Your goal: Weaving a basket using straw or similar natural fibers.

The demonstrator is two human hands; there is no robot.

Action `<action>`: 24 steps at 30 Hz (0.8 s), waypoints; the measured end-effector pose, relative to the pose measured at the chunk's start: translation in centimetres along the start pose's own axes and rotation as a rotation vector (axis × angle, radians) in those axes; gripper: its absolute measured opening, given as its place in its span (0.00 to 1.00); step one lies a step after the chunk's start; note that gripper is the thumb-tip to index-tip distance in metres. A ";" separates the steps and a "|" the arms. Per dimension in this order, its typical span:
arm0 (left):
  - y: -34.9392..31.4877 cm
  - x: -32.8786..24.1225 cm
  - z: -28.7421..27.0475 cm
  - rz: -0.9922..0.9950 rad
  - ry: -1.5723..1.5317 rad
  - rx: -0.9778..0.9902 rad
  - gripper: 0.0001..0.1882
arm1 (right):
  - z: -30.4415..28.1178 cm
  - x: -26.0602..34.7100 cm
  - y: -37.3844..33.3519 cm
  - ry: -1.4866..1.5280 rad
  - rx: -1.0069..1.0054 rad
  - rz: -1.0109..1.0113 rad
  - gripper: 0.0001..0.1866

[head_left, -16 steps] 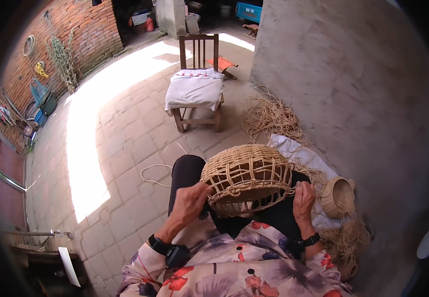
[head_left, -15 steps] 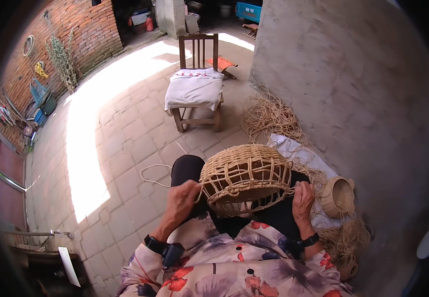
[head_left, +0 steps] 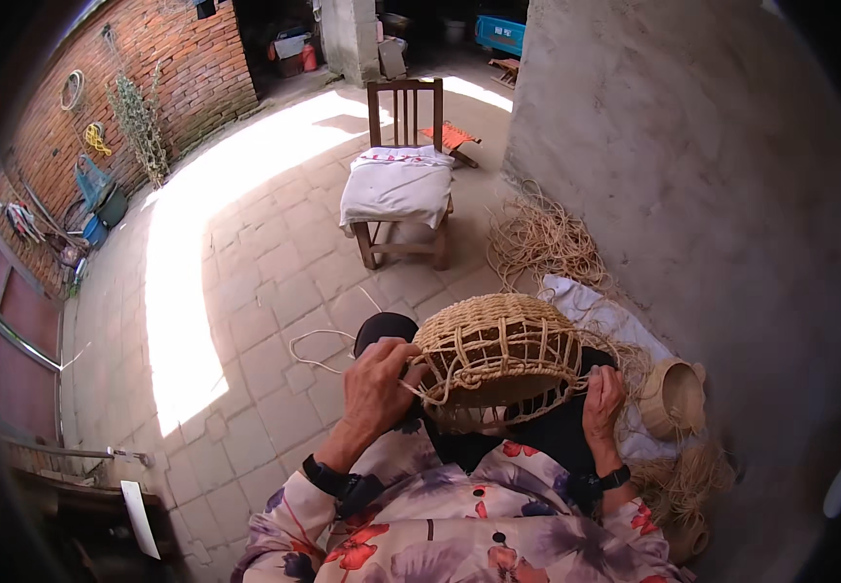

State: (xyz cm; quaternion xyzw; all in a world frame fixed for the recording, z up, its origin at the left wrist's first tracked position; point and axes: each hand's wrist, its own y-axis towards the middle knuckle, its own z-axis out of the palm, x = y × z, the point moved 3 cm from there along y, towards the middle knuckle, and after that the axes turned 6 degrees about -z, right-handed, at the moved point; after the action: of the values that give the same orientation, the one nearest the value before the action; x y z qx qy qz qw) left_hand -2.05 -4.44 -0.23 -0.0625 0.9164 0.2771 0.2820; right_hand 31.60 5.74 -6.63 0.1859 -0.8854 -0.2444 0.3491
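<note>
A woven straw-coloured cord basket (head_left: 498, 319) lies tilted across my lap. Its upper part is closely woven, its lower part open lattice, and the opening faces me. At its left edge my left hand (head_left: 372, 391) is closed, with thumb and fingers pinching a cord (head_left: 426, 396) by the rim. My right hand (head_left: 603, 400) is closed at the right edge, gripping a strand of the lattice or a cord end; the fingertips partly hide which. Past my left knee a loose length of cord (head_left: 306, 336) loops over the paving.
A wooden chair (head_left: 407, 107) with a white cloth (head_left: 396, 187) on its seat stands ahead, an orange folding stool (head_left: 454, 136) behind it. To the right, by the wall (head_left: 692, 165), lie a heap of cord (head_left: 547, 243), a white sheet (head_left: 581, 296) and a smaller woven basket (head_left: 661, 403).
My left hand has risen and moved inward along the basket's left edge, and a cord now curves in front of the rim there. My right hand stays at the right edge. The view has shifted slightly.
</note>
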 end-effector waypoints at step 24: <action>-4.7 8.5 -5.7 -0.489 -0.316 -0.001 0.12 | 0.2 -0.5 0.2 0.001 -0.023 -0.025 0.16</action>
State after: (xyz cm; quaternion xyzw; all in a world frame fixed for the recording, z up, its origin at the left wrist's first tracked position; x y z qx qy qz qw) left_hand -10.64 -11.08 -3.22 -0.2377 0.8188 0.2077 0.4795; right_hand 31.81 6.26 -6.88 0.1932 -0.8800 -0.2589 0.3483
